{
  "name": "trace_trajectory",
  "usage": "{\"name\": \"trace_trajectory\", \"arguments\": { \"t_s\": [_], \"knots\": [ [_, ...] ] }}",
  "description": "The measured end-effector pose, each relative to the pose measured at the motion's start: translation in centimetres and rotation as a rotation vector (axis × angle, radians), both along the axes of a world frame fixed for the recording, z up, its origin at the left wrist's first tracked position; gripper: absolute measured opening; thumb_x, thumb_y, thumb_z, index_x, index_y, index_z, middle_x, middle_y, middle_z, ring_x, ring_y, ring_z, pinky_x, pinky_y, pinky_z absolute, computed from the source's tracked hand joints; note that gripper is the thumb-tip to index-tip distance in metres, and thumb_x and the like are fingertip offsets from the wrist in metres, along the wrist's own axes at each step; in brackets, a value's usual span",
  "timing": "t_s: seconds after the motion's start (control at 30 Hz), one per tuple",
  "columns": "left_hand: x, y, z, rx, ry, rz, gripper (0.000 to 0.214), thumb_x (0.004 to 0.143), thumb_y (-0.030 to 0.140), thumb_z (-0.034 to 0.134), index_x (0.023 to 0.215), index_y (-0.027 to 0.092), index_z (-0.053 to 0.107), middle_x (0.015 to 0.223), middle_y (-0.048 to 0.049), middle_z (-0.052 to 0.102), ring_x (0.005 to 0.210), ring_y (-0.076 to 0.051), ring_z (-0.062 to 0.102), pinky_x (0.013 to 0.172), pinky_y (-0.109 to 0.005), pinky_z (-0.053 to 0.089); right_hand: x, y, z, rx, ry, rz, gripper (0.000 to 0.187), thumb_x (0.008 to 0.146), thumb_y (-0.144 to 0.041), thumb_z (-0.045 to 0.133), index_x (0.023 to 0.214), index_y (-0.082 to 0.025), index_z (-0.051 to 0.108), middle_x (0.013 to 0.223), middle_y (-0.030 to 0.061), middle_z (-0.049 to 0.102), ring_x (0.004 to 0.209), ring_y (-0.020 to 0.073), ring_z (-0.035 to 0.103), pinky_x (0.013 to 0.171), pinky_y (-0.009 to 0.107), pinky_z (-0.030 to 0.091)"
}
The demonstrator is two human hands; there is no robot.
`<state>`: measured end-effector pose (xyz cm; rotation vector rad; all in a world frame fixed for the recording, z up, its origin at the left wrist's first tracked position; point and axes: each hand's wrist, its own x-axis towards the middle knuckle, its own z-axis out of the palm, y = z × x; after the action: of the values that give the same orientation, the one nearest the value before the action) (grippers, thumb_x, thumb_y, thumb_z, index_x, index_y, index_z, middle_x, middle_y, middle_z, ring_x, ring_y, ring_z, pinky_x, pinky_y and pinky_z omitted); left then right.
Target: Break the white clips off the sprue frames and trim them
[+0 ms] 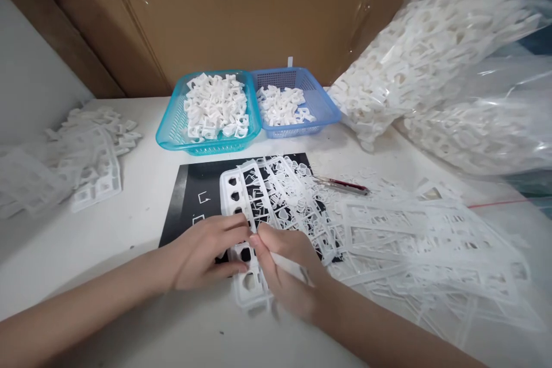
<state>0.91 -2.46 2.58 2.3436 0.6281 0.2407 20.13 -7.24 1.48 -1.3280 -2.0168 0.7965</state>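
Observation:
A white plastic moulded frame [238,195] lies over a black mat [190,195] near the table's front. My left hand [202,253] grips the frame's near part, fingers curled over it. My right hand [284,264] meets it from the right, fingertips pinched on the same frame where the two hands touch. More white frames [297,195] overlap on the mat just behind my hands.
A teal basket [170,126] and a blue basket [323,106] of small white parts stand at the back. Red-handled cutters [345,186] lie right of the mat. Empty white frames [431,241] spread at right, more [86,155] at left. Clear bags of white parts [431,63] sit at back right.

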Motion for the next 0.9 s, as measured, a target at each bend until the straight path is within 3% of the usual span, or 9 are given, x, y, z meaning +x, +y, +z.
{"name": "trace_trajectory", "arguments": {
  "t_s": [0.13, 0.33, 0.5, 0.63, 0.9],
  "knots": [
    [-0.1, -0.3, -0.1, 0.056, 0.047, -0.028, 0.013, 0.093, 0.026, 0.048, 0.102, 0.022, 0.056, 0.098, -0.0065, 0.055, 0.079, -0.020, 0.054, 0.070, -0.031, 0.044, 0.3, 0.1, 0.2, 0.073, -0.078, 0.013, 0.030, 0.094, -0.022, 0.033, 0.064, -0.022, 0.031, 0.050, -0.0076, 0.029, 0.041, 0.0070, 0.028, 0.043, 0.023, 0.017],
    [0.2, -0.5, 0.4, 0.331, 0.223, -0.105, 0.016, 0.091, 0.018, 0.046, 0.104, 0.024, 0.053, 0.104, -0.0073, 0.053, 0.079, -0.022, 0.056, 0.071, -0.035, 0.041, 0.7, 0.1, 0.5, 0.061, -0.062, -0.003, 0.031, 0.094, -0.020, 0.032, 0.065, -0.023, 0.023, 0.051, -0.0085, 0.023, 0.041, 0.0073, 0.025, 0.042, 0.023, 0.017],
    [1.2, 0.0, 0.4, 0.418, 0.249, -0.204, 0.021, 0.068, 0.016, 0.052, 0.088, 0.019, 0.048, 0.085, -0.0063, 0.055, 0.071, -0.023, 0.053, 0.064, -0.037, 0.039, 0.9, 0.0, 0.4, 0.059, -0.053, -0.009, 0.029, 0.095, -0.021, 0.032, 0.068, -0.024, 0.020, 0.051, -0.0084, 0.026, 0.042, 0.0079, 0.026, 0.042, 0.023, 0.018],
    [1.4, 0.2, -0.5, 0.390, 0.163, -0.175, 0.027, 0.054, 0.015, 0.049, 0.079, 0.020, 0.040, 0.078, -0.0051, 0.052, 0.067, -0.023, 0.050, 0.059, -0.036, 0.035, 0.8, 0.0, 0.6, 0.059, -0.039, 0.001, 0.029, 0.095, -0.020, 0.033, 0.067, -0.024, 0.023, 0.053, -0.0079, 0.030, 0.043, 0.0080, 0.029, 0.043, 0.022, 0.021],
    [1.3, -0.1, -1.4, 0.372, 0.131, -0.081, 0.009, 0.085, 0.026, 0.043, 0.078, 0.021, 0.040, 0.078, -0.0043, 0.055, 0.068, -0.021, 0.051, 0.064, -0.035, 0.033, 0.7, -0.1, 0.6, 0.037, -0.023, -0.002, 0.028, 0.094, -0.021, 0.033, 0.067, -0.024, 0.026, 0.052, -0.0071, 0.033, 0.044, 0.0084, 0.032, 0.044, 0.023, 0.021]
  ]
}}
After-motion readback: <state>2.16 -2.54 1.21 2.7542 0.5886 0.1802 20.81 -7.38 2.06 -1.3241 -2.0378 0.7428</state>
